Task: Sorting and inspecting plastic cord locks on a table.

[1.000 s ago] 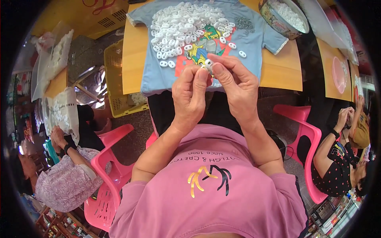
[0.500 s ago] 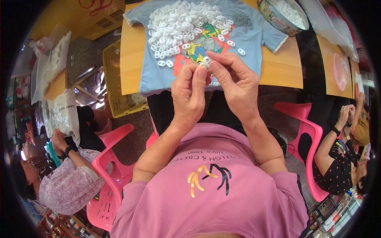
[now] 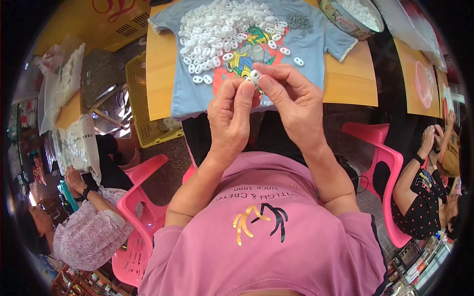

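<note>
Both hands meet just above the near edge of the surface (image 3: 163, 89). The left hand (image 3: 232, 118) and the right hand (image 3: 291, 101) pinch one small white plastic piece (image 3: 255, 76) between their fingertips. To do it well, I think the fingers should hold it tight and press straight. A pile of white pieces (image 3: 222, 29) lies on a light blue shirt (image 3: 316, 39). A round tin (image 3: 350, 17) sits far right. A clear bag of white pieces (image 3: 76, 143) is left.
</note>
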A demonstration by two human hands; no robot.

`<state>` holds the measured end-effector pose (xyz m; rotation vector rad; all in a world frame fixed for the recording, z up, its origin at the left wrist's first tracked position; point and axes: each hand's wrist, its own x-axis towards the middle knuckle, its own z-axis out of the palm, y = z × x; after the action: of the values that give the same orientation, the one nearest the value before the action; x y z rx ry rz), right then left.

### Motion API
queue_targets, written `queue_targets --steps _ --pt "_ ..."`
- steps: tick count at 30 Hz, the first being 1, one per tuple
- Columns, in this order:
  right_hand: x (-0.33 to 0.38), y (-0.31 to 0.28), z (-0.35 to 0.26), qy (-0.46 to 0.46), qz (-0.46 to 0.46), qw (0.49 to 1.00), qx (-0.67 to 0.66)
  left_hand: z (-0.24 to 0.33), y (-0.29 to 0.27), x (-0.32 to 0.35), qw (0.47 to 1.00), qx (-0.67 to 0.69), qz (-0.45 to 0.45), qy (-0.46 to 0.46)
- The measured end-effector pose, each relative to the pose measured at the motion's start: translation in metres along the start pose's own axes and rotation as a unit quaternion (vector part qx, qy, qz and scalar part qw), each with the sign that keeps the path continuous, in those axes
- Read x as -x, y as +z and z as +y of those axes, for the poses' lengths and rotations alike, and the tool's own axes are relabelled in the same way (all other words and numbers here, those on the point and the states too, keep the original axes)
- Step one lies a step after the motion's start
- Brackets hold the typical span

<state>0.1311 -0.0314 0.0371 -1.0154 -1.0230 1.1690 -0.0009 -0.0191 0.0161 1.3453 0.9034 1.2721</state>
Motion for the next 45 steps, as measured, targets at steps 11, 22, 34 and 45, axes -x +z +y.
queue_targets --steps 11,22,34,45 --pt "0.001 0.004 0.008 0.012 -0.009 1.0 0.014 -0.005 -0.002 0.001 1.0 0.002 0.02 -0.021" --pt "-0.005 -0.002 0.01 0.084 -0.035 0.976 -0.198 -0.018 -0.011 -0.009 0.996 0.09 -0.026 -0.003" --pt "0.01 0.024 0.008 0.128 -0.041 0.941 -0.31 -0.026 -0.012 -0.001 0.979 0.174 -0.07 0.085" --pt "0.007 0.022 0.012 0.149 -0.035 0.938 -0.312 -0.03 -0.02 -0.005 0.959 0.267 -0.1 0.003"
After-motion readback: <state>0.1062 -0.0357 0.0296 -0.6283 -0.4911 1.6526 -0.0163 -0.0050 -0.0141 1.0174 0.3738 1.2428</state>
